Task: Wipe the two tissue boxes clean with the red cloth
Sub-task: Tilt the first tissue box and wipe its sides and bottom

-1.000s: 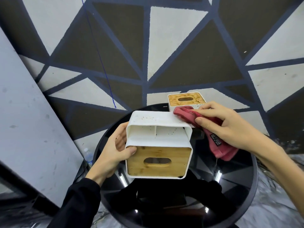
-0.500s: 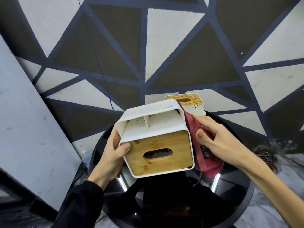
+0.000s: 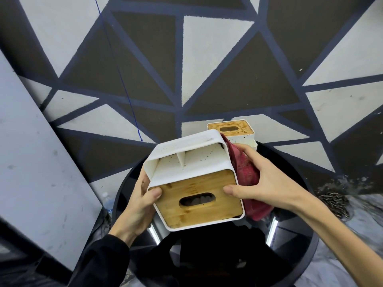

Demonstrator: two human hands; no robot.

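Left grip first: the left hand (image 3: 139, 206) comes up out of a black sleeve (image 3: 103, 259) and clasps the near tissue box (image 3: 194, 181) by its left side, thumb curled over the edge of the bamboo lid (image 3: 196, 204) and the other fingers hidden behind the white body. Further left stand a pale grey panel (image 3: 37, 162) leaning along the frame and, low beside it, a clear plastic bottle (image 3: 108, 201) on the floor. A thin blue line (image 3: 122, 79) runs down the painted wall of grey, dark and white triangles.

That box is lifted off the round black worktop (image 3: 290, 245) and tipped so its lid, with an oval slot, faces the camera; the white top face shows a recessed tray with a divider and dark specks.

Beyond it, at the far edge of the worktop, the second tissue box (image 3: 232, 131) sits upright, bamboo lid up, its speckled white side partly behind the cloth.

On the right, the right hand (image 3: 267, 183) presses the red cloth (image 3: 246, 172) against the held box's right side. Its fingers curl over the bunched fabric, and its thumb tip rests on the lid's right edge, so this grip is closed around the cloth. A loose fold of cloth hangs below the palm, near the box's lower right corner.

Far right, a metal chain (image 3: 333, 204) lies on the floor past the worktop's rim.
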